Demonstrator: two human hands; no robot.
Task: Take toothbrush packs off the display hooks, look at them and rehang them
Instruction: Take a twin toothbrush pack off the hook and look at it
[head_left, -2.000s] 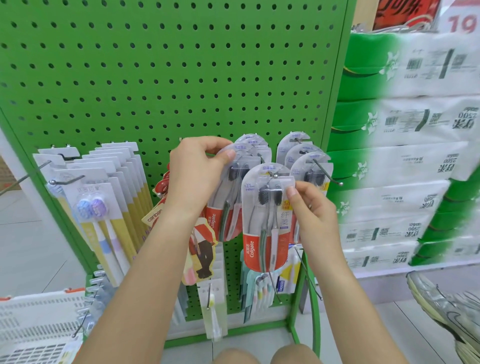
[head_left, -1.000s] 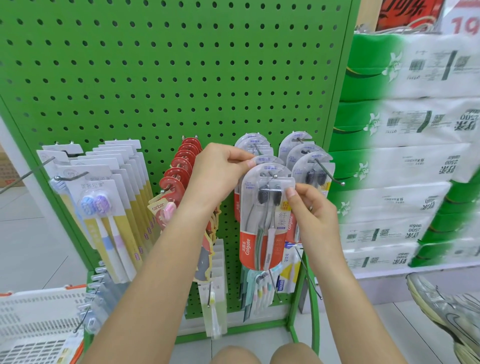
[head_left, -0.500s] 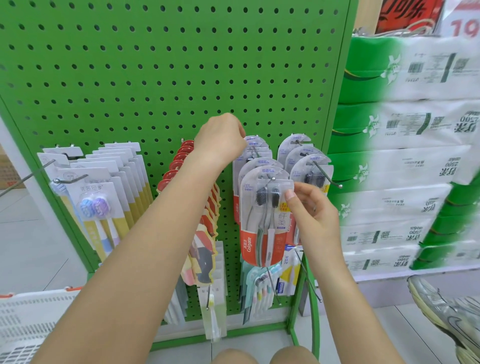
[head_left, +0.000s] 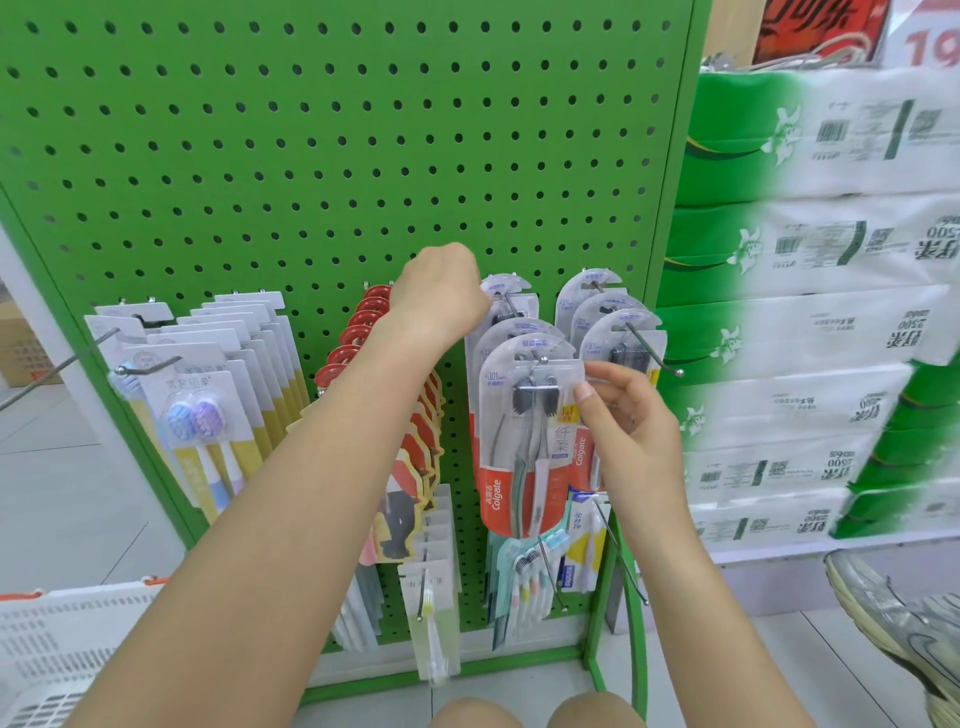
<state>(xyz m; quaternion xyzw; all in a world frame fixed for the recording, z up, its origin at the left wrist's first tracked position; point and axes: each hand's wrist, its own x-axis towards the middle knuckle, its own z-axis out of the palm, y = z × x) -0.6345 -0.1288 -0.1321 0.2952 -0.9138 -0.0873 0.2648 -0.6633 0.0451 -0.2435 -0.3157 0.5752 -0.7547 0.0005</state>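
Front Colgate toothbrush pack (head_left: 511, 441), centre of frame, hung on middle display hook (head_left: 540, 356) w/ more packs stacked behind. Pinched at its upper right corner by right hand (head_left: 631, 421), thumb and forefinger curled on the card edge. Reached in by left hand (head_left: 441, 299) just above, centre of frame, fingers curled down onto the rear packs (head_left: 506, 291) at the hook's base; exact grip hidden behind knuckles, can't tell if anything was held. Second row of same packs (head_left: 615, 332) hung on next hook, right of centre. Red-topped packs (head_left: 363, 332) partly behind left forearm. Yellow-and-white twin packs (head_left: 200, 415) at left of frame. Smaller packs (head_left: 530, 577) on lower hooks, bottom centre. All mounted on green pegboard (head_left: 311, 130). Stacked tissue bundles (head_left: 831, 332) at right of frame, a grey sneaker (head_left: 893, 629) bottom right, white basket (head_left: 57, 639) bottom left. Bare knees at bottom edge.
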